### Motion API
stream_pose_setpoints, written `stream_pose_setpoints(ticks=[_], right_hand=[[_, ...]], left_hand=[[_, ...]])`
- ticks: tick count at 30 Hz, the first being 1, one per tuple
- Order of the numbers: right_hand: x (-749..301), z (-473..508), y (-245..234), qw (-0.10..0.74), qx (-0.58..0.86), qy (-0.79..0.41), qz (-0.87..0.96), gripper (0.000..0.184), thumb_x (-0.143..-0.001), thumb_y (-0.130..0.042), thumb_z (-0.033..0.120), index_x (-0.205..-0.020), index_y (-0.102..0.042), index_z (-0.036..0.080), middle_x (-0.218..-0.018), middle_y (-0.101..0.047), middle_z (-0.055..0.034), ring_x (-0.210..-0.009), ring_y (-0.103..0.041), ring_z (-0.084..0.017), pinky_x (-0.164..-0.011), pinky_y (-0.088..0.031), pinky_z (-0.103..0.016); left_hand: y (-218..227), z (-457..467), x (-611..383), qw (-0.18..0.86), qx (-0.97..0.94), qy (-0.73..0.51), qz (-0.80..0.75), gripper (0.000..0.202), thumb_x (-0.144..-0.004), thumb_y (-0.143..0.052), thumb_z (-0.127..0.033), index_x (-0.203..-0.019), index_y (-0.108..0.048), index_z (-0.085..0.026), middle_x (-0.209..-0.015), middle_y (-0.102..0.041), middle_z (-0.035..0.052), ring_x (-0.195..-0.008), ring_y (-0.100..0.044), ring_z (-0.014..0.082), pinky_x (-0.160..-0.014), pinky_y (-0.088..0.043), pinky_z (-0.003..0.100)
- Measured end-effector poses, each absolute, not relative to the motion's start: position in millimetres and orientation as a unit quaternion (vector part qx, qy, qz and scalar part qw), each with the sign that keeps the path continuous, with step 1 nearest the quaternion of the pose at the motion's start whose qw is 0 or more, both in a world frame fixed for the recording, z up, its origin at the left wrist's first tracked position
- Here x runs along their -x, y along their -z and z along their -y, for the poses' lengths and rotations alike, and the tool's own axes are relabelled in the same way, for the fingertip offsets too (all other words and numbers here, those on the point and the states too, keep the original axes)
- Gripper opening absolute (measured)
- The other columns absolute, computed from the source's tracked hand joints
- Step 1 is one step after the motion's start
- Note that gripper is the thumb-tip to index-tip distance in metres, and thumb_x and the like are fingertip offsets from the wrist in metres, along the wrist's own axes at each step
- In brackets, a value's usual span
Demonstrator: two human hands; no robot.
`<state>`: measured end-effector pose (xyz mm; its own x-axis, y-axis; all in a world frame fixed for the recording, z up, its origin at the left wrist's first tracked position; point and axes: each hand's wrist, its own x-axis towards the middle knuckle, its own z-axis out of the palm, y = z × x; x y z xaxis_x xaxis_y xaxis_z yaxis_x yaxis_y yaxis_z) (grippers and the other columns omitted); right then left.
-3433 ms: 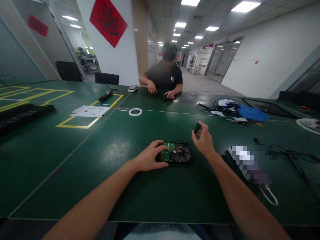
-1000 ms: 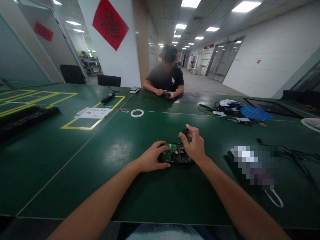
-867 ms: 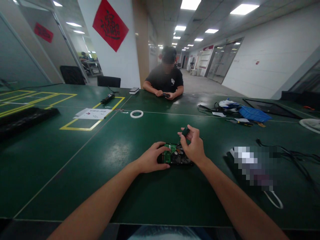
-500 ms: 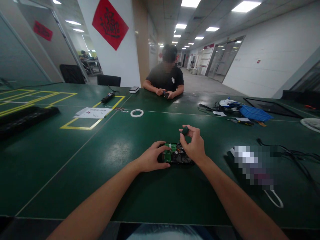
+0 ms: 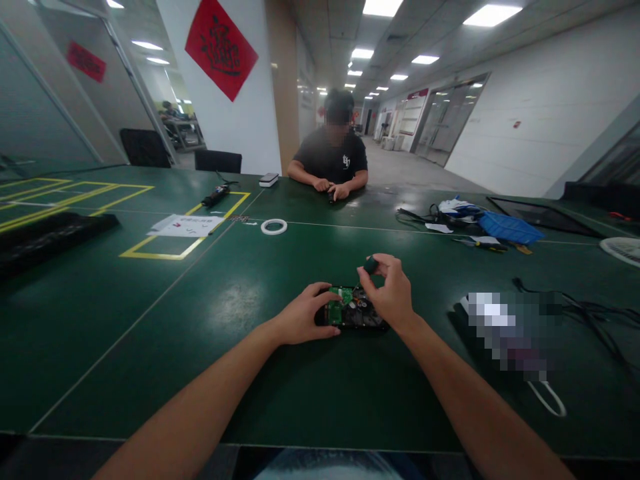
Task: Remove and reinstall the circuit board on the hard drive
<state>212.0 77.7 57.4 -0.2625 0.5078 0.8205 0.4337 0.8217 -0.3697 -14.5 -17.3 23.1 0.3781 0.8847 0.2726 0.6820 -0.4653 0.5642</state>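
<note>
A black device with its casing open lies flat on the green tabletop in front of me. A green circuit board fills its left part, with wires and round parts to the right. My left hand grips the device's left end, thumb at the near edge and fingers over the far edge and the board. Between the thumb and fingers of my right hand is a screwdriver with a short dark handle. It tilts, its thin shaft reaching down to the board's right side; the exact tip contact is too small to tell.
A white tape ring and paper sheets lie farther left. To the right are a blue tray, pliers, a blurred-out object with a white loop and black cables. A person sits opposite.
My right hand and the screwdriver handle have shifted slightly, a little lower, with the fingers repositioned on the handle. My left hand stays put. The person opposite has brought their hands closer together.
</note>
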Motion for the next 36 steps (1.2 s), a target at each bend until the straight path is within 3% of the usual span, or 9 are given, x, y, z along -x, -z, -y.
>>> stream_pose_setpoints(ticks=[4,9,13,18,24,27,31,33,36], right_hand=[[-213.0,-76.6,-57.4,0.520,0.288,-0.002,0.804,0.036,-0.092,-0.065,0.029,-0.124,-0.050,0.024,-0.110,-0.062,-0.0086,-0.086,-0.068,-0.021,-0.080,-0.061,-0.042],[-212.9,-80.0,-54.3,0.553,0.288,-0.042,0.781,0.039,-0.092,-0.066,0.028,-0.125,-0.047,0.024,-0.121,-0.061,-0.0115,-0.095,-0.069,-0.022,-0.079,-0.062,-0.040],[-213.9,-78.5,-54.2,0.547,0.290,-0.034,0.784,0.040,-0.091,-0.069,0.031,-0.125,-0.048,0.025,-0.116,-0.063,-0.0096,-0.088,-0.069,-0.021,-0.077,-0.062,-0.040],[-212.8,-79.2,-57.5,0.535,0.280,-0.013,0.797,0.037,-0.094,-0.062,0.026,-0.128,-0.049,0.025,-0.119,-0.062,-0.0114,-0.097,-0.068,-0.023,-0.083,-0.062,-0.043],[-215.8,-82.7,-55.8,0.552,0.279,-0.045,0.785,0.037,-0.092,-0.065,0.028,-0.125,-0.047,0.024,-0.123,-0.061,-0.0115,-0.099,-0.069,-0.022,-0.079,-0.062,-0.040],[-217.4,-79.2,-57.9,0.534,0.277,-0.009,0.798,0.036,-0.092,-0.064,0.025,-0.125,-0.051,0.024,-0.118,-0.060,-0.0115,-0.096,-0.067,-0.023,-0.079,-0.061,-0.041],[-214.9,-75.1,-60.7,0.534,0.291,0.001,0.794,0.037,-0.091,-0.067,0.028,-0.125,-0.052,0.024,-0.108,-0.058,-0.0086,-0.085,-0.063,-0.020,-0.075,-0.060,-0.041],[-213.1,-75.1,-59.9,0.538,0.296,-0.005,0.790,0.039,-0.090,-0.069,0.030,-0.125,-0.053,0.024,-0.105,-0.057,-0.0080,-0.085,-0.063,-0.021,-0.074,-0.060,-0.041],[-211.1,-77.3,-55.8,0.543,0.286,-0.041,0.788,0.041,-0.092,-0.065,0.029,-0.130,-0.049,0.024,-0.119,-0.057,-0.0121,-0.096,-0.066,-0.022,-0.079,-0.061,-0.041]], left_hand=[[-23.6,17.0,14.3,0.185,-0.810,-0.280,-0.480,0.072,-0.076,-0.082,-0.050,-0.140,-0.055,-0.029,-0.150,-0.040,0.0116,-0.136,-0.045,0.0338,-0.112,-0.043,0.049],[-25.3,17.7,14.4,0.185,-0.811,-0.279,-0.480,0.072,-0.076,-0.082,-0.048,-0.140,-0.054,-0.029,-0.150,-0.040,0.0120,-0.136,-0.045,0.0337,-0.112,-0.043,0.049],[-24.7,17.4,14.6,0.184,-0.811,-0.286,-0.476,0.072,-0.076,-0.083,-0.047,-0.140,-0.055,-0.029,-0.150,-0.040,0.0117,-0.135,-0.046,0.0342,-0.112,-0.043,0.050],[-22.4,16.3,15.1,0.188,-0.809,-0.282,-0.480,0.072,-0.076,-0.082,-0.051,-0.140,-0.055,-0.030,-0.151,-0.040,0.0114,-0.137,-0.044,0.0353,-0.113,-0.043,0.051],[-24.8,17.9,14.7,0.198,-0.807,-0.278,-0.481,0.075,-0.076,-0.082,-0.053,-0.142,-0.053,-0.029,-0.152,-0.037,0.0116,-0.138,-0.042,0.0340,-0.113,-0.042,0.049],[-26.8,17.8,13.7,0.206,-0.805,-0.279,-0.481,0.065,-0.086,-0.072,-0.055,-0.141,-0.053,-0.028,-0.150,-0.040,0.0118,-0.137,-0.044,0.0323,-0.113,-0.042,0.048],[-25.8,15.2,12.6,0.203,-0.802,-0.294,-0.479,0.037,-0.105,-0.042,-0.036,-0.137,-0.057,-0.028,-0.144,-0.046,0.0096,-0.134,-0.047,0.0266,-0.116,-0.039,0.047],[-24.4,14.1,12.3,0.194,-0.803,-0.301,-0.476,0.036,-0.103,-0.042,-0.029,-0.135,-0.058,-0.028,-0.143,-0.047,0.0091,-0.133,-0.047,0.0259,-0.115,-0.039,0.045],[-23.4,13.9,11.9,0.187,-0.803,-0.306,-0.476,0.036,-0.100,-0.048,-0.024,-0.134,-0.058,-0.027,-0.143,-0.046,0.0090,-0.133,-0.047,0.0259,-0.115,-0.040,0.044]])
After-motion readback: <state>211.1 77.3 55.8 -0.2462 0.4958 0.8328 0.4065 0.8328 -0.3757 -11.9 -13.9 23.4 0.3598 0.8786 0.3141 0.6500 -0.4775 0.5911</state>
